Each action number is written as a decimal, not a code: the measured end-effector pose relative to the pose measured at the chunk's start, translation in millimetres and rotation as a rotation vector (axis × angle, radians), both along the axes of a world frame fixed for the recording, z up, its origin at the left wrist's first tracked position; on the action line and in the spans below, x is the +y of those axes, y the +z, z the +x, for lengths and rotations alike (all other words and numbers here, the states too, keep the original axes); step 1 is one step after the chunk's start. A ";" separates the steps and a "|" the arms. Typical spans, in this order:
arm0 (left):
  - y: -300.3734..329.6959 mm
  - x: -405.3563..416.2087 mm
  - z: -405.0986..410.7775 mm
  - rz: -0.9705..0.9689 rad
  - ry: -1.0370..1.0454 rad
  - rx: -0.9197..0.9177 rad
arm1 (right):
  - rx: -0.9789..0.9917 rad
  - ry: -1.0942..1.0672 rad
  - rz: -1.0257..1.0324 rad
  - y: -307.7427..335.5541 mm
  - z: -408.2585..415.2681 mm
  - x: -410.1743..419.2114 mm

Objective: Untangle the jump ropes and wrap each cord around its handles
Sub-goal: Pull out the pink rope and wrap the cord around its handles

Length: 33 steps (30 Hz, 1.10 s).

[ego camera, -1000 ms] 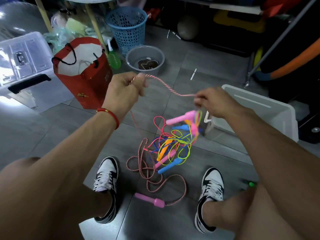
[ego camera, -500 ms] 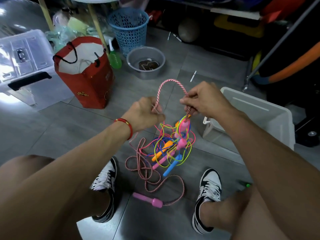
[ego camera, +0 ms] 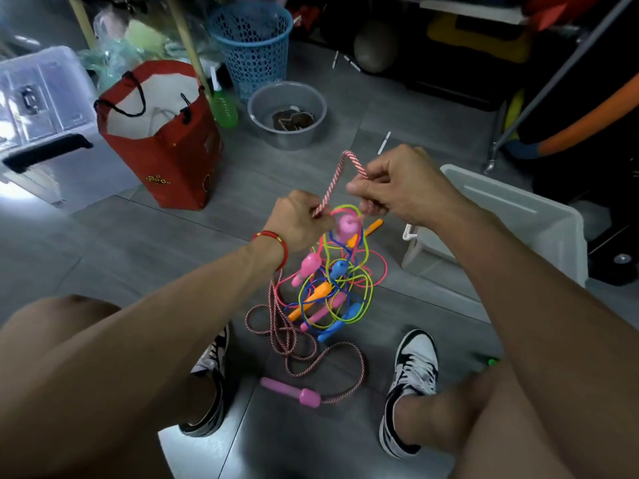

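Both hands, left hand [ego camera: 300, 223] and right hand [ego camera: 401, 183], pinch 1 striped cord [ego camera: 340, 167]. Its 2 pink handles: 1 hanging [ego camera: 346, 227], 1 on floor [ego camera: 289, 392]. Tangle [ego camera: 332, 288] dangles below.

Red bag [ego camera: 166, 150], blue basket [ego camera: 254, 43], grey basin [ego camera: 287, 114].

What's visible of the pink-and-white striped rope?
The pink-and-white striped rope looks like twisted cord. Both hands pinch it, left hand and right hand, with a short arch standing between them. Below the left hand it drops to loose coils on the grey floor beside the coloured tangle, ending in a pink handle lying flat between the shoes.
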<state>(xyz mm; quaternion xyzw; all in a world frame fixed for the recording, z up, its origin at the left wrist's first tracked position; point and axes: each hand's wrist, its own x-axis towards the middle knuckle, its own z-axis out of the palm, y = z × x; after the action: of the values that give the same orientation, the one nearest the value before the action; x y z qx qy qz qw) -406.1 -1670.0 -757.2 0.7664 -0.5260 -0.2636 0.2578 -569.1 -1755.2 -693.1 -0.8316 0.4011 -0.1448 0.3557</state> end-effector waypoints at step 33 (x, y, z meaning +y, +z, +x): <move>-61.5 150.5 56.3 0.465 0.044 0.347 | 0.463 -0.090 0.705 -97.6 24.9 85.1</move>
<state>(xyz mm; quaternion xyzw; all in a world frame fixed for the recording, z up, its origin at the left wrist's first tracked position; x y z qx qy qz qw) -349.8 -1519.5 -818.7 0.7596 -0.3828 -0.4987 0.1669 -544.2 -1670.1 -790.7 -0.6513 0.5315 0.1761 0.5122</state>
